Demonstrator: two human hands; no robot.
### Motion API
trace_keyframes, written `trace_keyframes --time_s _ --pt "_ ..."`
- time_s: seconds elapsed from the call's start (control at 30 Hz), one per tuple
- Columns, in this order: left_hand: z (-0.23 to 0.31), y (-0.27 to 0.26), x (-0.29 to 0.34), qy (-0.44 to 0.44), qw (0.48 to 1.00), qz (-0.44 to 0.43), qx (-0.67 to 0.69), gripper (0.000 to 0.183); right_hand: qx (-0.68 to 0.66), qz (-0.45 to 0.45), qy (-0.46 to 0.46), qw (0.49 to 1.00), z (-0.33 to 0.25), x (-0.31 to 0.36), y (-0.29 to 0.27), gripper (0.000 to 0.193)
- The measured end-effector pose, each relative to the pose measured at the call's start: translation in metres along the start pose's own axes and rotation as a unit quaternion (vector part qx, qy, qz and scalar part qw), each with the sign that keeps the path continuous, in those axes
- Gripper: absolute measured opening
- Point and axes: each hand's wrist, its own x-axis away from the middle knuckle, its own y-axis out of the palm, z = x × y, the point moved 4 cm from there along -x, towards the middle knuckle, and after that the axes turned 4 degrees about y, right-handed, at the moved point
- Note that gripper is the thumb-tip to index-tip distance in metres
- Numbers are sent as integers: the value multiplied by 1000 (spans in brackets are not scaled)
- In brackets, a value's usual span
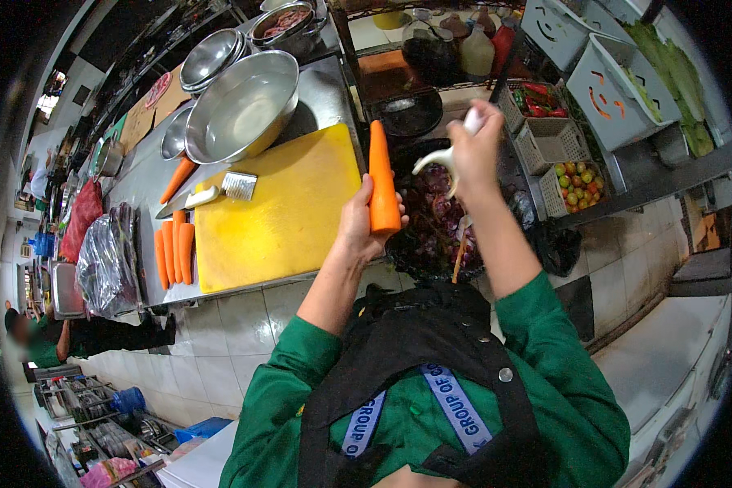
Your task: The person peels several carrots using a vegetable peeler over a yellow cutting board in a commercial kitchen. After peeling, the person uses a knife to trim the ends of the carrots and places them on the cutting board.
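Risk: left hand (356, 221) clamps carrot (382, 179) upright; right hand (473, 150), closed on peeler (441, 159) just beside it, could nick those fingers.

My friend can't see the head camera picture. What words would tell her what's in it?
A person's left hand holds a carrot upright while the right hand holds a white peeler beside it. To the left is a yellow cutting board.

Left hand (358, 224) grips carrot (382, 180); right hand (473, 150) holds peeler (443, 159).
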Motion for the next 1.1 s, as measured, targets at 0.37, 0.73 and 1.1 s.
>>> trace_keyframes --time_s 0.37,0.73,1.1 --pt "15 37 18 63 998 -26 -12 47 33 -123 -100 987 -30 56 50 39" --pt "12 18 42 -3 969 -171 -177 49 95 80 14 992 -14 -98 -7 43" --pt "-22 10 0 -2 1000 16 12 48 -9 -73 18 997 20 63 26 40"
